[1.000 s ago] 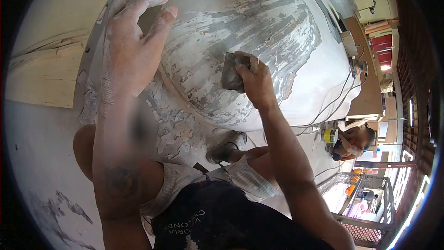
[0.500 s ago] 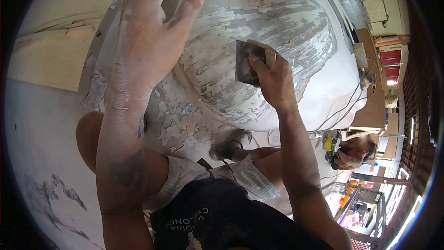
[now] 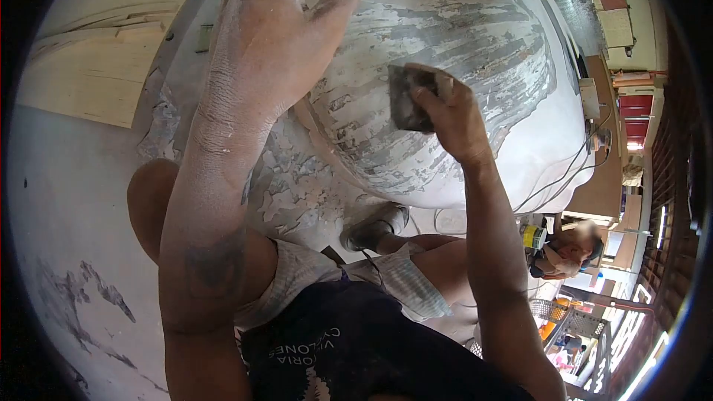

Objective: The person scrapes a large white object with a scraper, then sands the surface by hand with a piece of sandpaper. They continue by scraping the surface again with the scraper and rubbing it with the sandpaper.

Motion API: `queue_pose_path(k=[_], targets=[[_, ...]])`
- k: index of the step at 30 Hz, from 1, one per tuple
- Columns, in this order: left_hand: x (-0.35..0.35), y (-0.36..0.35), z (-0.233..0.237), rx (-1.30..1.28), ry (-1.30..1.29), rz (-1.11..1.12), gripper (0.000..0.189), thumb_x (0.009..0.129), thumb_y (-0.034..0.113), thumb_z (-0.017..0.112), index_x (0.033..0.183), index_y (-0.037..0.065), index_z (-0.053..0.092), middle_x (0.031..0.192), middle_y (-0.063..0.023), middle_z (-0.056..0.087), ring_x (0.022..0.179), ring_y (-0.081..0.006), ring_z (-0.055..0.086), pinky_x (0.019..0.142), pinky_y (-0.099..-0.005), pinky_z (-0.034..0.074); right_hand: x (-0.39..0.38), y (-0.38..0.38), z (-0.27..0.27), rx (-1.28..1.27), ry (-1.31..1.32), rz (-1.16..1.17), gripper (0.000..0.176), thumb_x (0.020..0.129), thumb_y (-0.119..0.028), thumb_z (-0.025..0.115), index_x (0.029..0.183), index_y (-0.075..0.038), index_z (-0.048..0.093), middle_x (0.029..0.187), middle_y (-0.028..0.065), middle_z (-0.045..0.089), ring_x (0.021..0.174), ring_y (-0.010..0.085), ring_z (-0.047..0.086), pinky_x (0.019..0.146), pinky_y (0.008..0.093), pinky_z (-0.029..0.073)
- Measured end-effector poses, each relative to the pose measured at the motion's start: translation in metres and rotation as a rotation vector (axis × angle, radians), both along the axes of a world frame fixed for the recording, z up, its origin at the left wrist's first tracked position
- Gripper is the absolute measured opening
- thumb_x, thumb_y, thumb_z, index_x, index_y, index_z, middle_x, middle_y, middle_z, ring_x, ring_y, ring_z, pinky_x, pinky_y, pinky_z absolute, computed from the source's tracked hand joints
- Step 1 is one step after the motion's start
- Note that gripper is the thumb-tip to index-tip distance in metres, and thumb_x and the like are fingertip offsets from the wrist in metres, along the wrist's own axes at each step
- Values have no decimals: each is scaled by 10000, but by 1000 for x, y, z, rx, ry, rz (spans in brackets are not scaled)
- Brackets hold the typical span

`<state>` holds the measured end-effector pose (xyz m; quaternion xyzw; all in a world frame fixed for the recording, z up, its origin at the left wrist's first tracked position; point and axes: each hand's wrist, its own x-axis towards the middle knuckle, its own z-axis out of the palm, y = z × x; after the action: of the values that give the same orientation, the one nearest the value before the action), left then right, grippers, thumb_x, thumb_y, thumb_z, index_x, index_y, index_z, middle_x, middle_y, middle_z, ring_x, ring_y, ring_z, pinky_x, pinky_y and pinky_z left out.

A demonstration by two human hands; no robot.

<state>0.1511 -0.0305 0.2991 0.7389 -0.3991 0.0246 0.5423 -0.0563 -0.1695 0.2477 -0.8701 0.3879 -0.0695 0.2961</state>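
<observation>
A large rounded white form (image 3: 535, 141) fills the upper middle, its curved face streaked with grey and white patches. My right hand (image 3: 449, 111) is closed on a flat, dark, square-edged scraper (image 3: 405, 100), which lies over the streaked face. To the left, my left hand (image 3: 297, 37) is dusty, with thumb and fingers apart and nothing visible in it. It is above the left edge of the form; the fingertips are partly cut off by the top of the view.
Flaked debris (image 3: 297, 186) lies on the floor beside my shoe (image 3: 371, 232). Thin wood sheets (image 3: 89, 89) are at upper left. At right are cables, a yellow-labelled tub (image 3: 532, 236) and a crouching person (image 3: 572, 252).
My left hand has shifted right and slightly up in the view. My right hand and the scraper appear a little further right. The whole scene has also shifted somewhat.
</observation>
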Motion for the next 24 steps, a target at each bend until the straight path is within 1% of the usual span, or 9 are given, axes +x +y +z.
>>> queue_pose_path(k=[4, 6, 8, 11, 13, 16, 17, 21, 24], targets=[[-2, 4, 2, 19, -96, -19, 318, 984, 267, 700, 1194, 30, 688, 1429, -241, 539, 1382, -371, 501, 1129, -479, 421, 6, 14, 3, 27, 143, -34, 333, 959, -145, 618, 1258, -9, 676, 1168, 229, 711, 1054, 396, 707, 939, 408, 581], [16, -2, -11, 64, -64, -58, 323, 983, 276, 701, 1212, 48, 686, 1460, -234, 518, 1396, -363, 489, 1141, -481, 410, 4, 6, 23, -42, 82, 44, 351, 941, -144, 609, 1257, -6, 677, 1140, 245, 718, 1048, 414, 704, 930, 424, 572], [22, -9, -25, 2, -38, -81, 336, 978, 286, 709, 1238, 75, 683, 1490, -228, 499, 1416, -360, 473, 1159, -481, 392, 11, 12, 44, 207, -194, -129, 327, 961, -201, 605, 1206, -5, 698, 1101, 262, 716, 1011, 426, 703, 912, 455, 556], [25, -9, -22, -23, -75, -122, 375, 998, 366, 679, 1256, 96, 706, 1442, -223, 561, 1426, -341, 474, 1161, -442, 382, -1, 1, -3, -180, 97, 155, 333, 998, -270, 589, 1163, -7, 710, 1082, 246, 725, 966, 407, 714, 908, 453, 563], [28, -13, -18, -15, -131, -138, 397, 1014, 404, 653, 1263, 101, 715, 1416, -221, 595, 1428, -335, 475, 1163, -423, 375, 6, 10, 10, -24, 290, 88, 389, 970, -260, 565, 1294, -75, 674, 1212, 210, 702, 1077, 412, 673, 984, 463, 518], [25, -29, -30, -7, -159, -157, 362, 1013, 371, 656, 1253, 108, 715, 1442, -230, 574, 1405, -363, 489, 1153, -440, 386, -24, 19, -25, -639, 280, 555, 321, 973, -153, 575, 1269, -82, 677, 1197, 126, 692, 1028, 296, 708, 880, 400, 594], [21, -33, -33, 26, -136, -159, 327, 1002, 339, 675, 1232, 111, 720, 1459, -241, 558, 1376, -384, 513, 1131, -454, 411, -28, 30, -33, -287, 313, 374, 323, 950, -163, 590, 1248, -87, 687, 1216, 119, 684, 1039, 283, 701, 866, 394, 598], [-9, -66, -89, 140, -122, -285, 473, 1035, 341, 634, 1404, 48, 603, 1526, -253, 492, 1462, -378, 415, 1198, -436, 328, -80, 71, -28, -221, -29, 308, 329, 1054, -271, 537, 1267, -61, 672, 1226, 226, 685, 1006, 396, 717, 926, 463, 578], [-56, -73, -142, 256, -165, -491, 685, 1033, 497, 568, 1571, 98, 423, 1644, -259, 303, 1527, -444, 264, 1222, -558, 244, -124, 100, 16, 242, -59, -115, 350, 1039, -276, 563, 1274, -35, 657, 1232, 227, 689, 1044, 401, 702, 923, 468, 559]])
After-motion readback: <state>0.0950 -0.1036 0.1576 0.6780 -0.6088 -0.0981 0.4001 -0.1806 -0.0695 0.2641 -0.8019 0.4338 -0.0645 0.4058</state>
